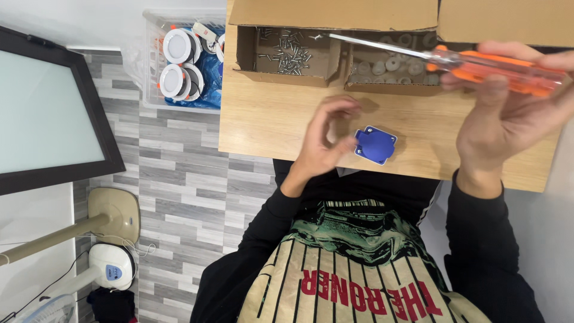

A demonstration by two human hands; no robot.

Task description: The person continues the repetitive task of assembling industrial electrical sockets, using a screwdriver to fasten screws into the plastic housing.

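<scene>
Two hands | right hand (508,113) grips screwdriver (454,60) | left hand (326,140) curled, seemingly empty, near blue socket (375,145)

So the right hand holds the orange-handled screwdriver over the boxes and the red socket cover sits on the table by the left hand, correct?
Not quite: the socket cover is blue, not red, as the head view shows. The rest holds: the right hand holds the orange-handled screwdriver over the boxes, and the cover sits on the table by the left hand.

Right hand (508,113) holds an orange screwdriver (478,64) above the blue socket (374,145).
</scene>
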